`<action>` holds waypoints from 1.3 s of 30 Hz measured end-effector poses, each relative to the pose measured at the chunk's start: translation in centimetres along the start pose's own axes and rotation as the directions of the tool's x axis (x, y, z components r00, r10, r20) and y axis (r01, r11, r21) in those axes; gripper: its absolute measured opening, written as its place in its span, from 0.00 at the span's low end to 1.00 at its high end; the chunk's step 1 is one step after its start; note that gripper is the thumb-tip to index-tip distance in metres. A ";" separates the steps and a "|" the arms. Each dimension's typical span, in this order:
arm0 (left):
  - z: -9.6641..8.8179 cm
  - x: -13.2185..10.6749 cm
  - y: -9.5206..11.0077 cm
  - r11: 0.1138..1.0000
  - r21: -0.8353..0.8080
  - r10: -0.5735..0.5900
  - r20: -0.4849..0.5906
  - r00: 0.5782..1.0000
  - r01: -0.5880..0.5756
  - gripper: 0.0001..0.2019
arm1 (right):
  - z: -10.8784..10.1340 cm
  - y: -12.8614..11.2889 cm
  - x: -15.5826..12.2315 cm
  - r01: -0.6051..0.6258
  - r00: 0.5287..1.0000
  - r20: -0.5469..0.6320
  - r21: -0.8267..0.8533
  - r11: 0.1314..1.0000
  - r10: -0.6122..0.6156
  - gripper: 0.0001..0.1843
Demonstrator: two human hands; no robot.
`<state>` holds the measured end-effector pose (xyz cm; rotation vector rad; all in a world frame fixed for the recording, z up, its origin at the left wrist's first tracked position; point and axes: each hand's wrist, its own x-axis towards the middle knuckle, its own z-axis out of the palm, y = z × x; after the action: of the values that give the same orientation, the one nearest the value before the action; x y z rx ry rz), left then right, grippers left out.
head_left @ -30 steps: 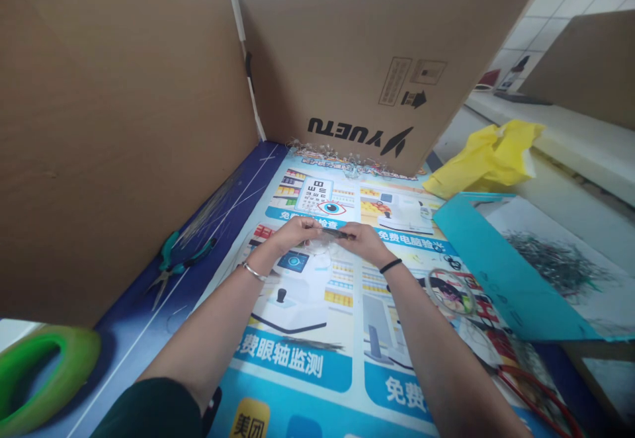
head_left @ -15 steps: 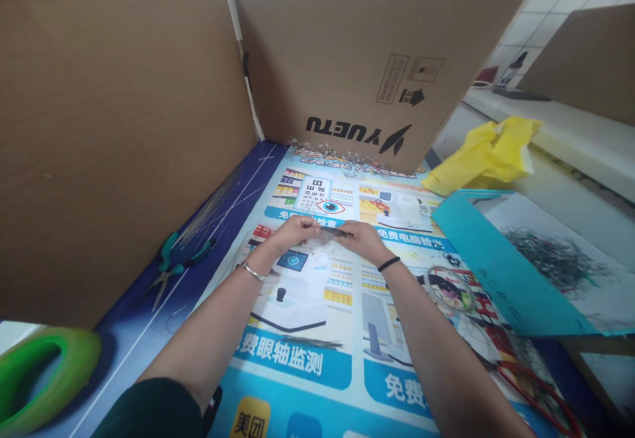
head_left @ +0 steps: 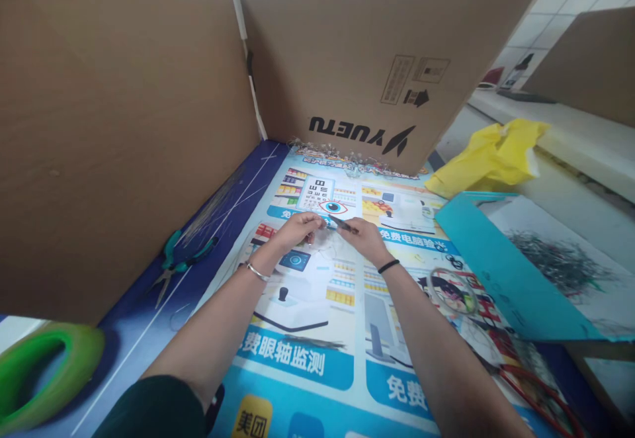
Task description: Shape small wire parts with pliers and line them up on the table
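Observation:
My left hand [head_left: 297, 231] is closed in a pinch on a small piece with thin, pale wire or thread, too fine to make out well. Opposite it, my right hand [head_left: 366, 238] grips a small dark pointed tool [head_left: 341, 223], its tip aimed left at the left fingertips. Whether the tip touches the piece I cannot tell. A faint clear loop hangs just below the fingers, over the printed poster mat [head_left: 292, 306]. On the mat nearer to me lies a bundle of thin dark wires [head_left: 312, 342].
Turquoise-handled pliers [head_left: 181, 259] lie at left beside loose wires [head_left: 211, 210]. Green tape [head_left: 74, 372] sits front left. Cardboard panels [head_left: 347, 47] stand at left and back. At right are a turquoise box [head_left: 489, 259] holding wire pieces, a clear ring [head_left: 451, 292], red-handled tool [head_left: 536, 392] and yellow bag [head_left: 491, 160].
The dark tool has turned, its tip now pointing up and left, away from lying level between both hands. A small gap has opened between my fingertips. The view has shifted slightly.

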<state>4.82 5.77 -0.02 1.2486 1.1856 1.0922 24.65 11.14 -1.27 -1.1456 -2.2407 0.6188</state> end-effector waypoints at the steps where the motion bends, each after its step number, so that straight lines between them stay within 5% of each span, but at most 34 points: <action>1: 0.0 0.1 -0.1 1.000 0.008 0.012 -0.024 1.000 -0.012 0.12 | 0.0 -0.1 0.0 -0.036 0.999 -0.023 0.086 0.996 0.038 0.15; 6: 0.0 0.4 -0.4 0.998 0.013 0.066 -0.120 0.991 -0.065 0.13 | -0.5 -1.1 0.0 -0.179 0.982 0.012 0.404 0.897 0.190 0.20; 13: 0.6 -0.1 0.5 0.996 0.011 0.093 -0.143 0.985 -0.092 0.14 | -0.6 -2.2 -0.3 -0.234 0.968 0.173 0.378 0.896 0.181 0.20; 21: 1.0 -0.5 0.7 1.000 0.009 0.015 -0.087 0.996 -0.015 0.18 | -0.7 -2.4 -0.1 -0.283 0.959 0.157 0.540 0.792 0.236 0.16; 27: 1.1 -0.7 0.5 0.985 -0.152 -0.086 -0.040 0.995 0.079 0.23 | -0.9 -2.2 -0.1 -0.283 0.958 0.160 0.647 0.708 0.236 0.14; 32: 1.4 -1.1 1.1 0.945 -0.221 -0.231 0.066 0.971 0.240 0.26 | -0.7 -1.9 0.0 -0.314 0.946 0.178 0.715 0.624 0.271 0.12; 39: 1.3 -1.1 1.3 0.930 -0.199 -0.280 0.159 0.947 0.308 0.33 | -0.5 -1.7 0.1 -0.355 0.927 0.200 0.743 0.568 0.318 0.14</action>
<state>6.05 4.61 1.32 0.9190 1.0807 0.8794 24.00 10.39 0.17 -1.0692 -1.4545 1.5919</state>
